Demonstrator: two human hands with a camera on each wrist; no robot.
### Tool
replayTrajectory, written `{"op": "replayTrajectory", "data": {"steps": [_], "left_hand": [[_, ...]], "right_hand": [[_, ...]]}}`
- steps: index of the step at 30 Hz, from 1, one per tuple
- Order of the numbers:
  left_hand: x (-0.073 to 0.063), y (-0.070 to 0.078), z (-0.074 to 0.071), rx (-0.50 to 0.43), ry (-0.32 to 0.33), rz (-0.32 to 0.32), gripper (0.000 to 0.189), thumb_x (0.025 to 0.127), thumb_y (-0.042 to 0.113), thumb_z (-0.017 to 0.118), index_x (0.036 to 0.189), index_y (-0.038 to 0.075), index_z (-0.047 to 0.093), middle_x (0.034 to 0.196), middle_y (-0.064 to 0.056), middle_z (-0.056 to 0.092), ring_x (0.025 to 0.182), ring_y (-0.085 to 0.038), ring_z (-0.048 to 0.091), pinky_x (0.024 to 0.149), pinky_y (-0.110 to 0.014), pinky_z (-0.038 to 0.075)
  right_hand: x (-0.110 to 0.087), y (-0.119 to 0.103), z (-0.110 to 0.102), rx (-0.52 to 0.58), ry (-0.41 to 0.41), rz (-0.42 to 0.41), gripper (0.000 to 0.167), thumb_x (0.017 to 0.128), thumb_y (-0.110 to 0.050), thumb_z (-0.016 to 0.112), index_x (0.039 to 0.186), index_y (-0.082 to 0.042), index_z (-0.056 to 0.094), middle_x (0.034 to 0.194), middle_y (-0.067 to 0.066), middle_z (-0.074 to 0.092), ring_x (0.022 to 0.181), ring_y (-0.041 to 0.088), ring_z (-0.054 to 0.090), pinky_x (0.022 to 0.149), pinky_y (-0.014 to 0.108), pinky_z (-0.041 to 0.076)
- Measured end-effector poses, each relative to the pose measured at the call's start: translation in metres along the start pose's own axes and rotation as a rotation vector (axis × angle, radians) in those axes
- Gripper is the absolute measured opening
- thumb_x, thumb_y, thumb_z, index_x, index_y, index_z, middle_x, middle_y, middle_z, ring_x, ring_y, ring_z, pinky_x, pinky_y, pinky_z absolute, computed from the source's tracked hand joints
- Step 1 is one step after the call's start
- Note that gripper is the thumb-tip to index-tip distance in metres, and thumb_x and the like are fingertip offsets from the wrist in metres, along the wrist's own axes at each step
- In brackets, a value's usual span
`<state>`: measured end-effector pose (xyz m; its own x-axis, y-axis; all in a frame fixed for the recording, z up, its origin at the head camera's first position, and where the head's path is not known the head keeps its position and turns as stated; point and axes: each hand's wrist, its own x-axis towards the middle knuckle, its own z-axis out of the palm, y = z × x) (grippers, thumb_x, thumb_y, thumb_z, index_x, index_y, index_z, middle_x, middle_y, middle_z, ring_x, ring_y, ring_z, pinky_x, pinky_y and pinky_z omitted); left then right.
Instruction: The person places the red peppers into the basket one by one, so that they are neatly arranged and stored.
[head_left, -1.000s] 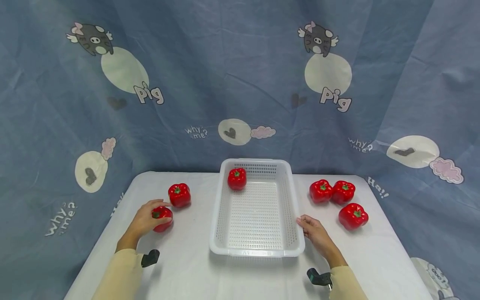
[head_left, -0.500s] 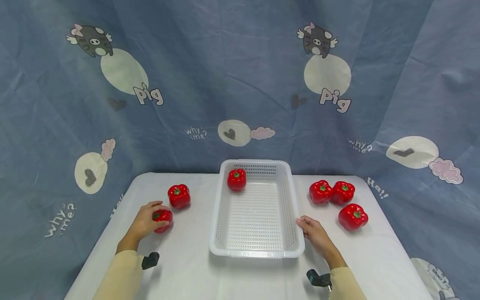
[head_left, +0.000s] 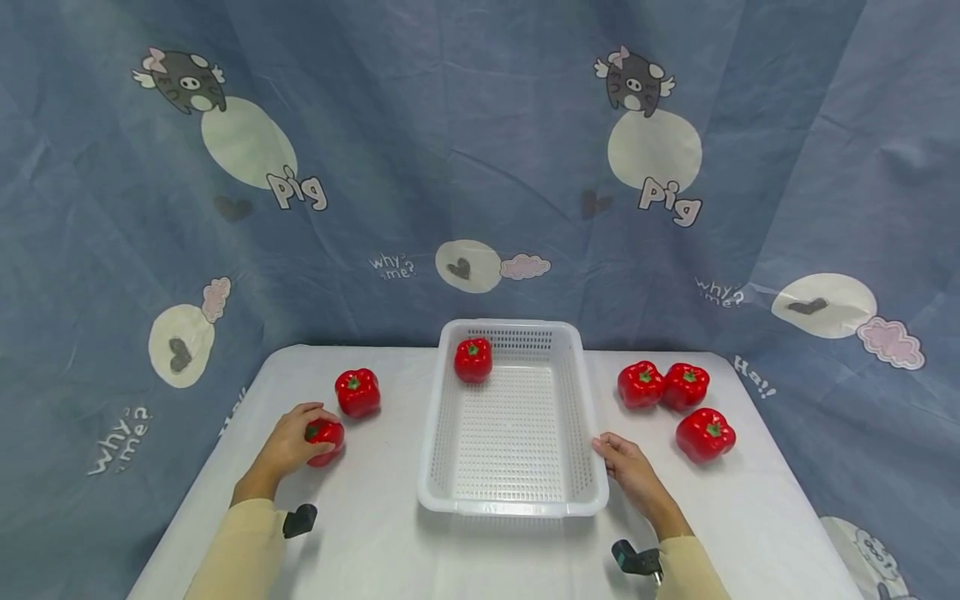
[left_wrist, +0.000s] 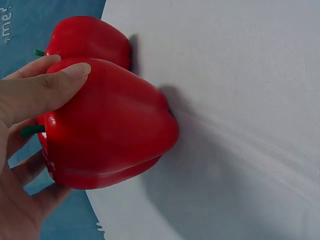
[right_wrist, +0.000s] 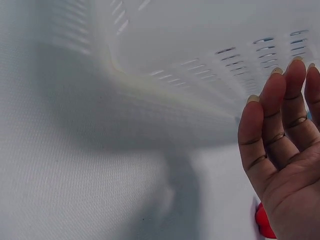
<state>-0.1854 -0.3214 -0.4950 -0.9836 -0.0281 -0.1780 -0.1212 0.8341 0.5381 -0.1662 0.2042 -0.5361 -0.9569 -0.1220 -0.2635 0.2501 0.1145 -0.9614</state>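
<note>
In the head view my left hand (head_left: 290,442) grips a red bell pepper (head_left: 328,442) on the left side of the table. The left wrist view shows the thumb laid over this bell pepper (left_wrist: 112,122) and fingers round its stem end. Just behind it lies a second red bell pepper (head_left: 358,392). My right hand (head_left: 636,475) is at the right side of a white plastic basket (head_left: 514,507), fingertips at its rim. From the right wrist, the right hand's fingers (right_wrist: 274,115) look nearly straight against the slotted basket wall (right_wrist: 200,65); the thumb is hidden there.
One red bell pepper (head_left: 473,360) sits in the basket's far left corner. To the basket's right lie three more: a left one (head_left: 641,384), one beside it (head_left: 686,386) and a nearer one (head_left: 706,434). A blue printed curtain (head_left: 480,167) hangs behind the white table (head_left: 360,533).
My left hand's fingers have closed in from around the near bell pepper to grip it. The right hand and the basket have stayed in place.
</note>
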Motion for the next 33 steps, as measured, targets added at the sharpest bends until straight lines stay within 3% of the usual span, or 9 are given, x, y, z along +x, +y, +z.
{"op": "replayTrajectory", "data": {"steps": [17,33], "left_hand": [[-0.001,0.000,-0.001,-0.002,-0.013,-0.032,0.056,0.075,0.013,0.082,0.125,0.005,0.058,0.141,-0.028,0.034,0.126,-0.052,0.029,0.087,-0.057,0.050],[-0.008,0.014,-0.014,-0.005,-0.007,0.056,0.054,0.075,0.013,0.083,0.123,0.005,0.060,0.139,-0.028,0.036,0.125,-0.053,0.032,0.084,-0.058,0.050]], "right_hand": [[0.001,0.001,0.000,0.012,0.001,0.007,0.040,0.096,-0.036,0.057,0.110,0.002,0.058,0.113,0.015,0.066,0.096,0.022,0.065,0.086,0.026,0.052],[-0.001,-0.003,0.001,0.019,-0.002,0.014,0.043,0.095,-0.039,0.058,0.109,0.001,0.058,0.114,0.016,0.065,0.097,0.023,0.064,0.087,0.027,0.052]]}}
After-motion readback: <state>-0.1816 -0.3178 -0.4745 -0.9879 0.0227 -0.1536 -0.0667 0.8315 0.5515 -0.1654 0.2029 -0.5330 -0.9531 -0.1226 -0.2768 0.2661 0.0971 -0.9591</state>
